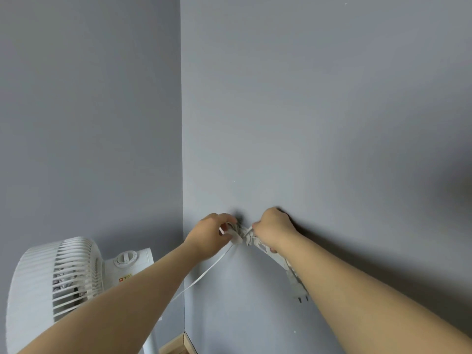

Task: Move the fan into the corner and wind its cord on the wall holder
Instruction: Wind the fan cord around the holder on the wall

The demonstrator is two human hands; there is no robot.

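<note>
Pinching the cord [209, 268] at the wall holder [238, 226], both hands on it

Left hand [209, 235] fingers curl round the loops right at the holder, right hand [273, 229] grips the plug end just beside. Plug [299, 293] dangles under the right wrist, and the fan [53, 284] sits down-left in the corner.

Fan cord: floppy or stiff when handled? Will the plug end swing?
Probably floppy: the cord bunches into tight loops between the left hand and right hand. It looks flat and thin, so likely light. The plug hangs loose below the right hand, so it may swing.
</note>
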